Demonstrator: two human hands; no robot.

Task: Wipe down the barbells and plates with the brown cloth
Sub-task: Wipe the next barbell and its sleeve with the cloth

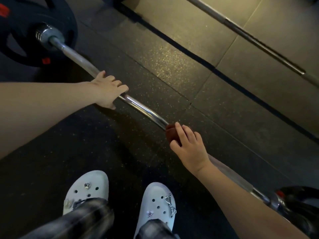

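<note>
Left of centre, the barbell (143, 107) was gripped at its shaft by the left hand (108, 90); further right, the brown cloth (171, 134) was held bunched around it by the right hand (188, 147). If the left grip were loosened, the barbell could be rolled and the stroke spoiled.

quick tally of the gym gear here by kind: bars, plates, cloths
barbells: 2, curl bar and straight bar
plates: 2, left plate and right plate
cloths: 1, brown cloth
total: 5
</note>
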